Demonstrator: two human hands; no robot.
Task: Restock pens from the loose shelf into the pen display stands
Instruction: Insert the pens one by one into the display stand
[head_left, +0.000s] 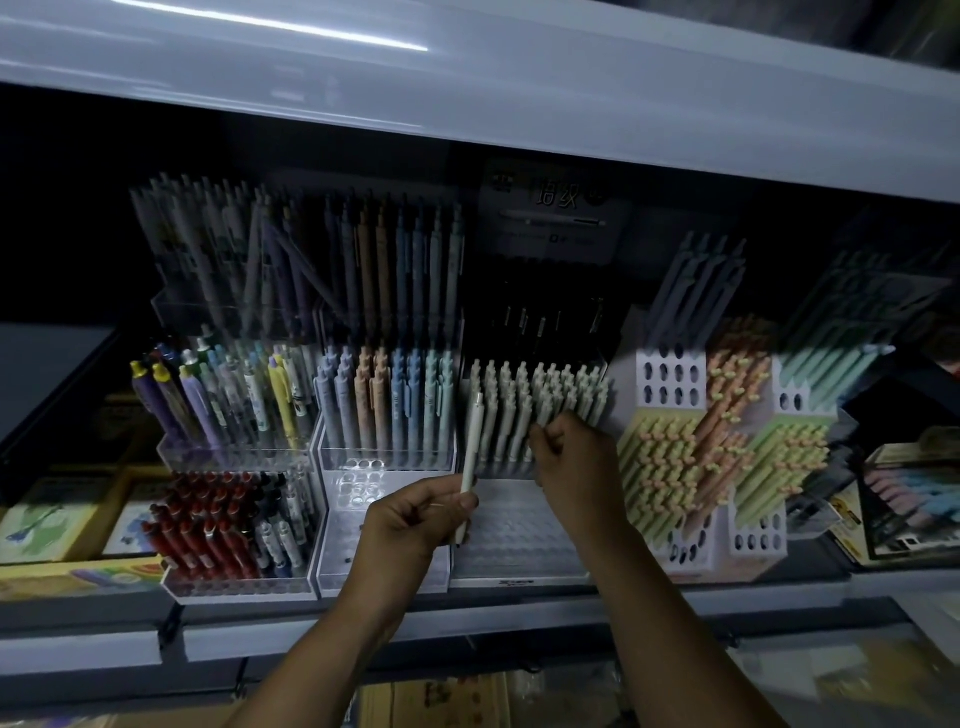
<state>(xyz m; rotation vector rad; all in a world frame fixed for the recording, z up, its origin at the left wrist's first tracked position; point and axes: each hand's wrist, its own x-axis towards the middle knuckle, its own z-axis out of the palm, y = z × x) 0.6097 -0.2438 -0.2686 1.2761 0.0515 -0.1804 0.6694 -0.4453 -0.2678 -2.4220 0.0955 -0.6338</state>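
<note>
Two hands, left hand (410, 519) pinching slim pale pen (473, 441), right hand (571, 460) curled among racked pens (550, 395) — grip unclear

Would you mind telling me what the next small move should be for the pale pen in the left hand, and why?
Probably lower the pale pen, pinched upright by the left hand, into an empty hole of the middle stand, just in front of the matching pale pens. That stand's front holes look empty, and the right hand is at that row.
</note>
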